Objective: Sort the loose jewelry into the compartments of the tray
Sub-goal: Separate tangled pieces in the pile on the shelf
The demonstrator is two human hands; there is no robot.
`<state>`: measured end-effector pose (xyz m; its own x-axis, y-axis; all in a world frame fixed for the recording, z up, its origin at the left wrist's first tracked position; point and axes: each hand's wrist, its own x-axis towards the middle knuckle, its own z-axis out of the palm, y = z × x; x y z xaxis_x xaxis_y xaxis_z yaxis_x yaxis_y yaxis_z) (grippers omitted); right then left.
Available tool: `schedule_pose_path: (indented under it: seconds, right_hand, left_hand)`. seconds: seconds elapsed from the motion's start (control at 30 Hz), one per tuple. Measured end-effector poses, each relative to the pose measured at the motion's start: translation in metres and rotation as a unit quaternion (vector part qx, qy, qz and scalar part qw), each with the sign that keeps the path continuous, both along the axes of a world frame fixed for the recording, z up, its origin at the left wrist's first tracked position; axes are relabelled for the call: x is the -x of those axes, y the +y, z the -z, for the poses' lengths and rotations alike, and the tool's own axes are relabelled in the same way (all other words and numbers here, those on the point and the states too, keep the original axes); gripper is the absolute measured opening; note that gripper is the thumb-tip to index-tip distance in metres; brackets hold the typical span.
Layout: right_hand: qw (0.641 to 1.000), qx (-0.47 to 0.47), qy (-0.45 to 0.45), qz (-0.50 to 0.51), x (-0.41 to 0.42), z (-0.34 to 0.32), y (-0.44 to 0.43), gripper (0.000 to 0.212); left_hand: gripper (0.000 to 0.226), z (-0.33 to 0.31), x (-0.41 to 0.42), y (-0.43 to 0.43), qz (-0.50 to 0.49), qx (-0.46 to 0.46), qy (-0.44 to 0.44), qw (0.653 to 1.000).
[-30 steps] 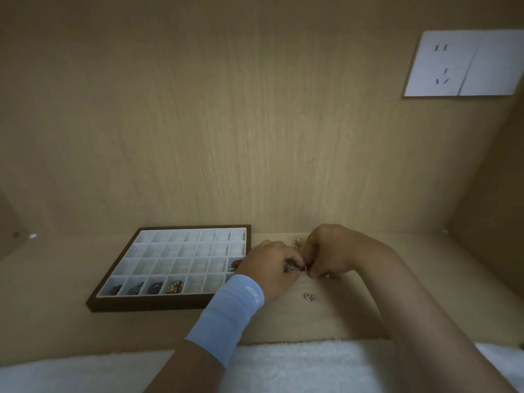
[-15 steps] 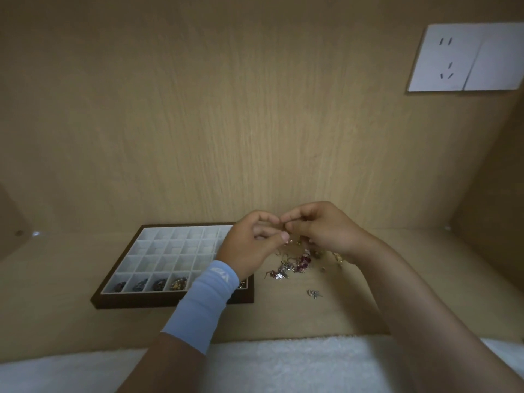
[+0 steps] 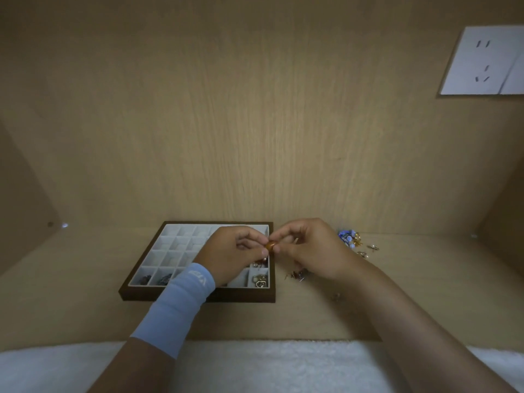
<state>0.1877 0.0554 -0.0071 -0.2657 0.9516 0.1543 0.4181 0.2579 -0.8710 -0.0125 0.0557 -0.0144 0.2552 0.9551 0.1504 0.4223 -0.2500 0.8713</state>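
Jewelry sits in the near compartments of the tray [image 3: 243, 295]: dark pieces [image 3: 165, 278] at the left, metal rings [image 3: 260, 281] in the right corner. The left hand [image 3: 232, 253], wearing a light blue wristband [image 3: 181, 302], and the right hand [image 3: 309, 251] meet above the tray's right edge, and both pinch one small amber piece [image 3: 270, 246]. Loose red pieces [image 3: 295, 276] lie on the shelf [image 3: 411, 279] under the right hand, and blue and gold pieces [image 3: 349, 239] lie further right.

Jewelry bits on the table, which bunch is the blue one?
The blue bunch farthest back, right of the right hand; the reddish bunch lies nearer, below that hand.
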Motion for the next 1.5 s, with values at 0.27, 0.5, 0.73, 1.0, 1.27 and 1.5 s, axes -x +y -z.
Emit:
schedule_pose_path:
  seconds: [0.27,0.5,0.73,1.0,1.27,1.5]
  right_hand:
    - [0.966,-0.117,-0.225,0.038,0.013,0.011,-0.005,0.012]
    - [0.931,-0.161,-0.327,0.027,0.024,0.009,-0.011,0.023]
    - [0.888,-0.223,-0.403,0.014,0.028,0.007,-0.013,0.031]
    - [0.912,-0.194,-0.362,0.004,0.025,0.009,-0.014,0.022]
    - [0.906,-0.224,-0.358,-0.014,0.024,0.009,-0.020,0.024]
    - [0.917,-0.195,-0.349,-0.006,0.017,0.004,-0.017,0.022]
  left_hand:
    - [0.018,0.011,0.013,0.004,-0.017,-0.066,0.114,0.991]
    - [0.013,0.011,0.016,0.003,-0.020,-0.119,0.189,0.974]
    - [0.008,0.016,0.016,0.002,-0.018,-0.170,0.251,0.953]
    - [0.013,0.020,0.014,0.002,-0.023,-0.191,0.260,0.946]
    - [0.012,0.022,0.015,-0.005,-0.016,-0.195,0.245,0.950]
    - [0.011,0.020,0.012,-0.009,-0.033,-0.186,0.262,0.946]
